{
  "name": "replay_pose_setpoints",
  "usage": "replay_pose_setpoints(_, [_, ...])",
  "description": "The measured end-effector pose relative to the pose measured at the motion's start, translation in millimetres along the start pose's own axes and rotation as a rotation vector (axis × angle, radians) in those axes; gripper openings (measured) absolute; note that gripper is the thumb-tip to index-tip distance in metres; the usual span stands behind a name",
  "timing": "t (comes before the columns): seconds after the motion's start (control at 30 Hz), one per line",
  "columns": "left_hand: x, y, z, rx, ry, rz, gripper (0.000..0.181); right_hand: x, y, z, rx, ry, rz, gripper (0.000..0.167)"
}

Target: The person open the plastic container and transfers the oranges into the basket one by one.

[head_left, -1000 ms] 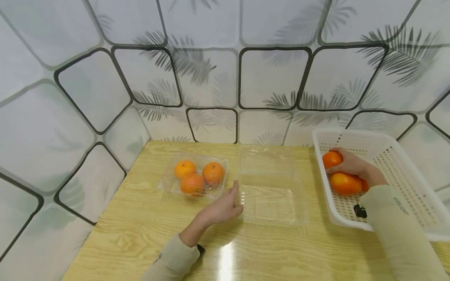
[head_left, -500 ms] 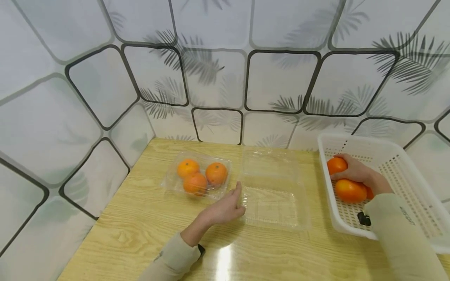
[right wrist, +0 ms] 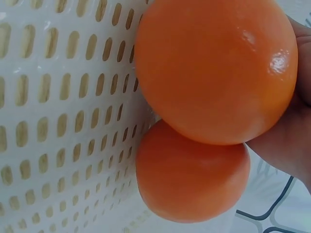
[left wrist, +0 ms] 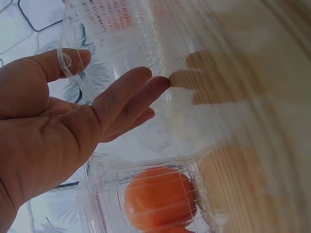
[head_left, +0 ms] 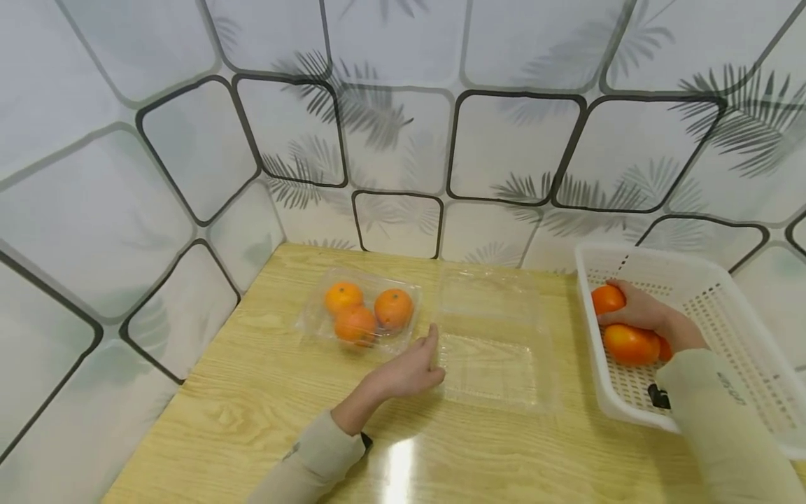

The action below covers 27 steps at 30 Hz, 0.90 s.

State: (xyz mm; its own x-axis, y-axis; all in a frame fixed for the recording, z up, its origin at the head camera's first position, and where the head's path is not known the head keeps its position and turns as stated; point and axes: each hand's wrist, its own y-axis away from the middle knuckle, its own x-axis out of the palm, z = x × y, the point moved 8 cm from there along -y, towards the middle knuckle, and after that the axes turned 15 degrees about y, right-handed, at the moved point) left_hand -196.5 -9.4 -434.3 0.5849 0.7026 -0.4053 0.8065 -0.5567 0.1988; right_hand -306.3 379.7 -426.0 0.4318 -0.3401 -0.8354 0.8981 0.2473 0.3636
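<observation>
My left hand is at the left edge of a clear plastic clamshell box that lies with its lid raised back. Its fingers are fairly straight, and the thumb is by the box's rim in the left wrist view. Inside the white basket, my right hand curls round an orange. Another orange lies nearer, below that hand, and fills much of the right wrist view. Part of a further orange shows beside it.
Left of the clamshell box, a second clear container holds three oranges. The wooden table meets a patterned wall behind and at the left. The basket's raised sides surround my right hand.
The whole head view has shifted slightly, moving the scene a little rightward. Relative to the box and basket, both hands look almost still; my right hand stays on the orange.
</observation>
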Motion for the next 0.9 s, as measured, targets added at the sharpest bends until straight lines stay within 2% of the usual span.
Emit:
replay_pose_setpoints(0.2, [2.1, -1.8, 3.0, -0.008, -0.003, 0.007, 0.087, -5.3, 2.8, 0.2, -0.009, 0.122, -0.056, 0.103])
replay_pose_setpoints(0.37, [2.2, -2.5, 4.0, -0.001, -0.001, -0.004, 0.087, -14.2, 6.6, 2.2, -0.003, 0.159, -0.068, 0.103])
replay_pose_setpoints(0.6, [5.9, -0.7, 5.1, 0.008, -0.029, -0.01, 0.089, -25.5, 23.7, 3.0, 0.039, 0.142, -0.027, 0.105])
replay_pose_setpoints(0.77, [0.0, -2.6, 2.2, 0.014, -0.044, -0.03, 0.088, -45.1, 31.0, 14.8, 0.06, 0.14, -0.039, 0.104])
replay_pose_setpoints(0.9, [-2.0, -2.5, 0.4, 0.005, -0.025, -0.013, 0.09, -51.0, 37.4, 22.1, 0.056, 0.145, -0.056, 0.102])
